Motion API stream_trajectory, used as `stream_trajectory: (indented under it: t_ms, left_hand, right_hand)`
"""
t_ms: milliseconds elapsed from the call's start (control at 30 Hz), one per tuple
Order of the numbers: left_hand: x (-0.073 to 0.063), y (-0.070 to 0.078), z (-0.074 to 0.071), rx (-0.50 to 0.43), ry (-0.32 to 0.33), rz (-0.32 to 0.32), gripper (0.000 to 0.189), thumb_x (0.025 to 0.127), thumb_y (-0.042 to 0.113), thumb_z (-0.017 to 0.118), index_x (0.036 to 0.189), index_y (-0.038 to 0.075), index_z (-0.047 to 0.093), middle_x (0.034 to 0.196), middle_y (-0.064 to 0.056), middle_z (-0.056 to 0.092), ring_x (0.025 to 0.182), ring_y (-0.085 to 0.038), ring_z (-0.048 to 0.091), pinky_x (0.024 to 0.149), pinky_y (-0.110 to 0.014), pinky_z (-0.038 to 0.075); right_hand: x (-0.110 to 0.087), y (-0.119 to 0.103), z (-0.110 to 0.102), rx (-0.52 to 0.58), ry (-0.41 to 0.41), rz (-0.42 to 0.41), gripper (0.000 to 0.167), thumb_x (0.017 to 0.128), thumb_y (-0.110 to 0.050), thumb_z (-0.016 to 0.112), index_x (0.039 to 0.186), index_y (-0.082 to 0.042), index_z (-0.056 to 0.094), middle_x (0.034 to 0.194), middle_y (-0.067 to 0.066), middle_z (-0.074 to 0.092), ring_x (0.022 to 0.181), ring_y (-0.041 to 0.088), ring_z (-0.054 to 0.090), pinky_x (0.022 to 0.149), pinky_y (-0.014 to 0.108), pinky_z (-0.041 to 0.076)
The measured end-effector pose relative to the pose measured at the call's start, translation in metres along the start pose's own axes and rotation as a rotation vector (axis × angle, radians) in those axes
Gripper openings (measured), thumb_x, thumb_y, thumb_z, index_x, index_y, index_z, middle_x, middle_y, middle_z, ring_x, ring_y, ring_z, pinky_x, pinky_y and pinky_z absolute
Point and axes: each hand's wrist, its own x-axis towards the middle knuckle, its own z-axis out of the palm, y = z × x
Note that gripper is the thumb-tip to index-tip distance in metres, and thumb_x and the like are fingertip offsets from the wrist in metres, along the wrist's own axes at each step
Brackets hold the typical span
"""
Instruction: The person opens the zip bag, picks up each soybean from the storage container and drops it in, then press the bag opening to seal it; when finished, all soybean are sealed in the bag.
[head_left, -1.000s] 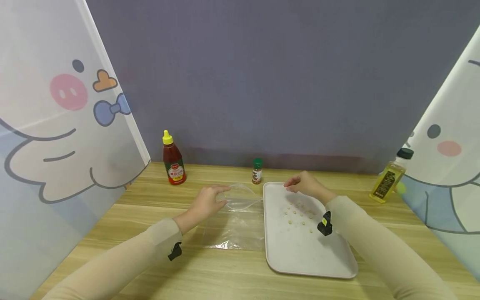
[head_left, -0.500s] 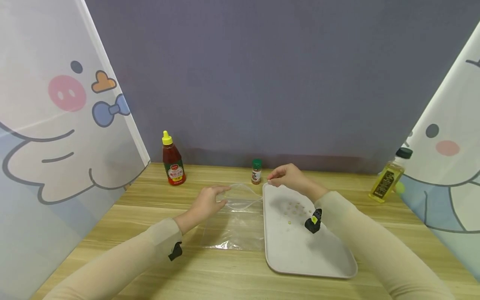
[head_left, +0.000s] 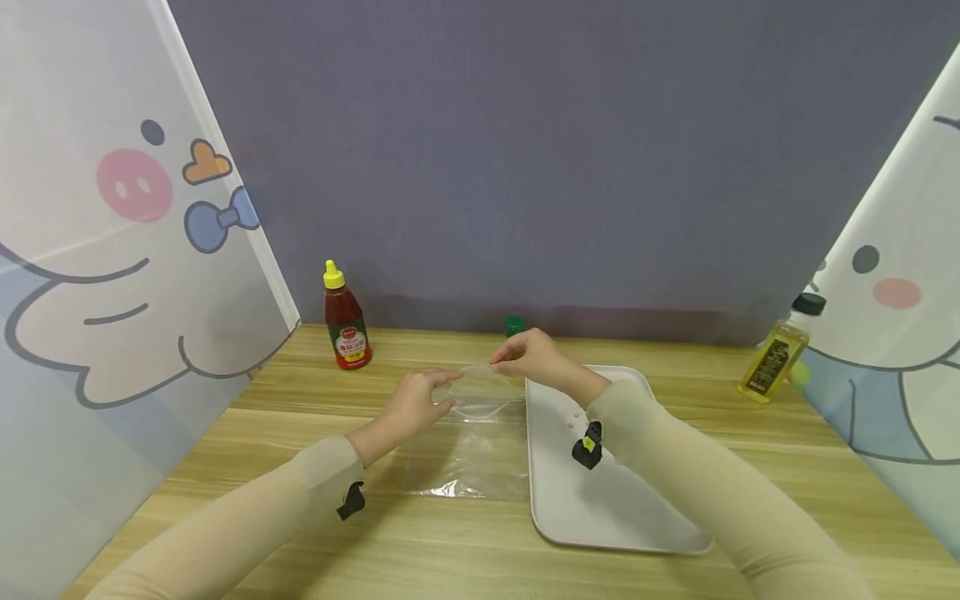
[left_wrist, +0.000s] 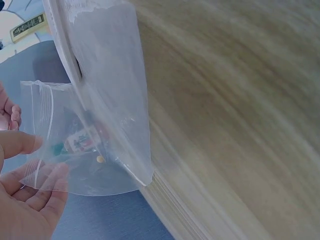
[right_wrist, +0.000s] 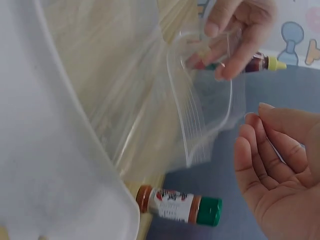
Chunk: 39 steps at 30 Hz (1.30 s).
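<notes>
Zip bag (head_left: 468,458) — clear, shiny plastic (mouth gaping).

Near eight o'clock in the head view, a cream left sleeve (head_left: 255,521) ends at the bare left hand (head_left: 408,404); near four, the matching right sleeve (head_left: 705,471) meets the bare right hand (head_left: 536,358). A black block (head_left: 351,502) juts from the left cuff (head_left: 341,454) at five o'clock; a second black block (head_left: 582,457), on the right cuff (head_left: 618,404) at seven, bears a yellow-green patch (head_left: 588,444), perhaps square.
</notes>
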Motion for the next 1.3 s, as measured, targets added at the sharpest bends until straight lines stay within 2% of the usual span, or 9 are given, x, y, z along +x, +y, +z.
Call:
stream_trajectory:
  t_ms: [167,300,433,667,833,967,1167,1300]
  left_hand:
    - [0.0,0.0,0.0,-0.004,0.006,0.005,0.043,0.082,0.004,0.073,0.125,0.005,0.065,0.128,-0.014,0.064,0.111,-0.031,0.064,0.095,-0.045,0.053]
    - [0.0,0.0,0.0,0.001,0.005,0.004,0.043,0.082,0.004,0.073,0.125,0.006,0.065,0.127,-0.013,0.064,0.109,-0.03,0.065,0.094,-0.044,0.053]
    - [0.0,0.0,0.001,-0.004,0.002,0.003,0.043,0.082,0.003,0.073,0.124,0.005,0.065,0.126,-0.014,0.065,0.105,-0.03,0.066,0.092,-0.044,0.054]
    - [-0.001,-0.001,0.001,-0.016,-0.005,-0.008,0.044,0.082,0.004,0.073,0.125,0.006,0.064,0.128,-0.013,0.064,0.108,-0.031,0.065,0.095,-0.044,0.053]
    - [-0.001,-0.001,-0.001,0.004,-0.007,0.0,0.045,0.081,0.005,0.074,0.126,0.008,0.064,0.129,-0.012,0.063,0.116,-0.031,0.062,0.1,-0.045,0.05]
    - [0.0,0.0,-0.003,0.005,-0.01,0.002,0.045,0.081,0.006,0.074,0.126,0.008,0.064,0.129,-0.012,0.063,0.115,-0.033,0.062,0.099,-0.047,0.05]
    - [-0.001,-0.003,-0.004,0.013,-0.013,0.003,0.045,0.081,0.006,0.074,0.125,0.008,0.064,0.128,-0.013,0.064,0.112,-0.033,0.064,0.096,-0.047,0.052]
    - [-0.002,-0.004,-0.004,0.007,-0.007,0.006,0.045,0.081,0.007,0.075,0.125,0.008,0.065,0.127,-0.013,0.065,0.108,-0.032,0.065,0.094,-0.047,0.053]
  right_hand:
    - [0.006,-0.005,0.012,-0.013,-0.027,-0.033,0.018,0.087,-0.009,0.071,0.101,0.001,0.074,0.099,0.012,0.074,0.089,0.024,0.07,0.077,0.031,0.059]
    - [0.008,-0.006,0.019,-0.068,-0.022,-0.045,0.017,0.087,-0.008,0.07,0.102,-0.001,0.074,0.102,0.011,0.074,0.093,0.02,0.07,0.081,0.03,0.058]
    - [0.006,-0.004,0.018,-0.086,-0.005,-0.043,0.015,0.088,-0.01,0.071,0.101,-0.003,0.075,0.101,0.01,0.074,0.091,0.019,0.07,0.079,0.03,0.059]
    - [-0.001,0.002,-0.001,-0.046,0.015,-0.031,0.015,0.088,-0.011,0.07,0.1,-0.003,0.075,0.098,0.01,0.075,0.083,0.016,0.071,0.074,0.028,0.059]
    - [-0.008,0.01,-0.02,-0.068,0.058,-0.025,0.013,0.087,-0.011,0.07,0.097,-0.004,0.076,0.091,0.007,0.075,0.075,0.012,0.068,0.066,0.028,0.057]
    - [-0.015,0.022,-0.035,-0.108,0.095,0.019,0.013,0.087,-0.01,0.07,0.097,-0.004,0.075,0.09,0.011,0.075,0.074,0.017,0.068,0.066,0.032,0.056]
    - [-0.03,0.043,-0.052,-0.173,0.106,0.042,0.014,0.087,-0.008,0.07,0.098,0.0,0.074,0.092,0.013,0.075,0.08,0.029,0.068,0.063,0.027,0.053]
    - [-0.041,0.06,-0.061,-0.183,0.103,0.076,0.013,0.088,-0.008,0.069,0.098,-0.001,0.073,0.092,0.013,0.074,0.084,0.031,0.067,0.069,0.038,0.057]
